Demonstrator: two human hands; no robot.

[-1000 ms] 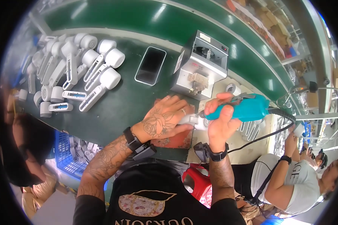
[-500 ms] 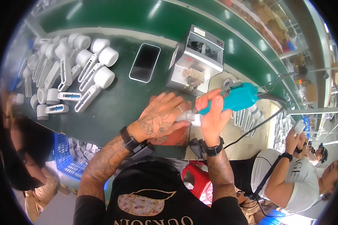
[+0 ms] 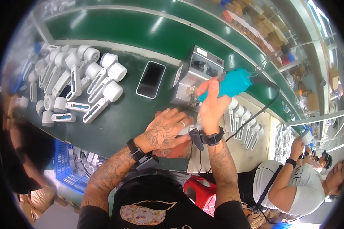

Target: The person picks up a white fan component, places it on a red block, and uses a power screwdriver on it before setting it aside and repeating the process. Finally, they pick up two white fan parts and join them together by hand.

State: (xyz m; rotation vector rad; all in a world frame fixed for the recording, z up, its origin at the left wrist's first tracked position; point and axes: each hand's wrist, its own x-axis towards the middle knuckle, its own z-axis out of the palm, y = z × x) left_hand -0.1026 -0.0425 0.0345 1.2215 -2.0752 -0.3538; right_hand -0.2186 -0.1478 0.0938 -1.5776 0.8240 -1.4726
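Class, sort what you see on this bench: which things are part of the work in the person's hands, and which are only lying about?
In use: teal power screwdriver in the right hand; white part under the left hand; reddish pad.
Lying about: phone; grey metal box; heap of white handheld fans; blue crate.

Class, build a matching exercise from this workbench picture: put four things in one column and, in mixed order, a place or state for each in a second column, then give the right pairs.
Things:
1. teal power screwdriver
2. smartphone
3. white handheld parts
4. left hand

Places or states:
A. piled at the left of the green bench
B. raised in the right hand
C. flat on the bench, screen dark
D. pressed down on a white part at the bench edge

Pairs: 1-B, 2-C, 3-A, 4-D
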